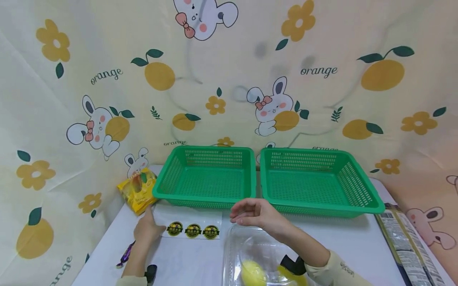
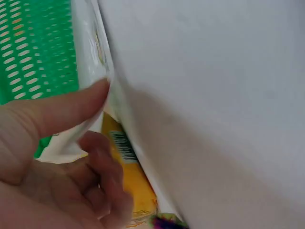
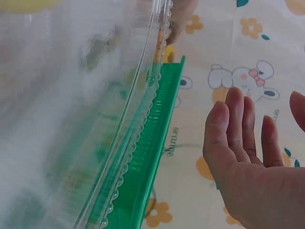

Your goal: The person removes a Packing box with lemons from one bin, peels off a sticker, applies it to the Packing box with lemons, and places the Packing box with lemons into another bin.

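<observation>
My left hand (image 1: 147,228) is at the left of the table, its fingertips right at the lower edge of a yellow snack packet (image 1: 137,190). Its thumb spreads away toward a white sheet bearing three round black-and-yellow stickers (image 1: 193,230). In the left wrist view, the packet's barcode (image 2: 123,145) shows behind loosely bent fingers. My right hand (image 1: 259,216), fingers relaxed and holding nothing, hovers over the far edge of a clear plastic container (image 1: 232,254). Inside that container lie yellow round things (image 1: 253,273), partly cut off by the frame and the right wrist.
Two green baskets (image 1: 205,201) (image 1: 322,208) stand side by side along the back, against a printed curtain. A purple-wrapped candy (image 1: 125,254) lies by the left forearm. At the right edge lies a long flat packet (image 1: 408,242) with printed text.
</observation>
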A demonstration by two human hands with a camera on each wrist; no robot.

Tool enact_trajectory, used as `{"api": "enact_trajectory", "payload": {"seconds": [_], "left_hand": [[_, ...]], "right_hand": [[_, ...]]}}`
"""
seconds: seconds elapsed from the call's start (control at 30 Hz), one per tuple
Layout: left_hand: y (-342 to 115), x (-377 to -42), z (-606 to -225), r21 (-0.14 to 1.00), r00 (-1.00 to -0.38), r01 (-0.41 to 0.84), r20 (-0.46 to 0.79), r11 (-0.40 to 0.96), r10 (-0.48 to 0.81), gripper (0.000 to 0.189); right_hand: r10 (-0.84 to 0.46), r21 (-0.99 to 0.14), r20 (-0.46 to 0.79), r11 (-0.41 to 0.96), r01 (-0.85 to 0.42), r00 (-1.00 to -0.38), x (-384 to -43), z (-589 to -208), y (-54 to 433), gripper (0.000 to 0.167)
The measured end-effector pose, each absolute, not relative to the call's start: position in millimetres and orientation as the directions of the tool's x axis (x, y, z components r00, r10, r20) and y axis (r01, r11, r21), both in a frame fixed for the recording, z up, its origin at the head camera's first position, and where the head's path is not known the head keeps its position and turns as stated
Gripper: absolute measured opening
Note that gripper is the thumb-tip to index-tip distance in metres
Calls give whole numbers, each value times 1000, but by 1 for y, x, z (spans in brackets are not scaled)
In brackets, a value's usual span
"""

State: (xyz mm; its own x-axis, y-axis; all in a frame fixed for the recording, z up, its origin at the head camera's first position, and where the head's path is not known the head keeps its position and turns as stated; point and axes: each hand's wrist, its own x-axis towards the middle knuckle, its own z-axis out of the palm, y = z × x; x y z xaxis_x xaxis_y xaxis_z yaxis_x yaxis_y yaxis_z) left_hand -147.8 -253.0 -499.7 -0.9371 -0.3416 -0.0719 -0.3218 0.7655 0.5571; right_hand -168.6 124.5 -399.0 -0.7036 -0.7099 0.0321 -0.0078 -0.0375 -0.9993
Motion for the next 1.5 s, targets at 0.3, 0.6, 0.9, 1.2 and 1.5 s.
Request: {"api": "enact_trajectory", "payload": {"seconds": [0.3, 0.6, 0.9, 1.2, 1.5], "left_hand": [[-244, -113, -465, 918, -932, -257, -152, 303, -328, 39], [-212, -68, -444, 955, -835, -295, -258, 1, -486, 44], [-166, -52, -426, 983, -718, -179, -161, -44, -677, 52], [-95, -61, -413, 957, -738, 90, -123, -277, -663, 35], [-52, -62, -408, 885, -827, 244, -24, -396, -562, 22]], "right_hand": [[-707, -999, 23, -49, 17, -707, -166, -403, 122, 34], [-722, -997, 28, -69, 31, -692, -154, -400, 117, 34], [-720, -994, 87, -107, -14, -688, -125, -388, 118, 32], [-643, -952, 300, -160, -260, -705, -90, -383, 111, 31], [-439, -762, 638, -242, -601, -633, -82, -386, 108, 42]]}}
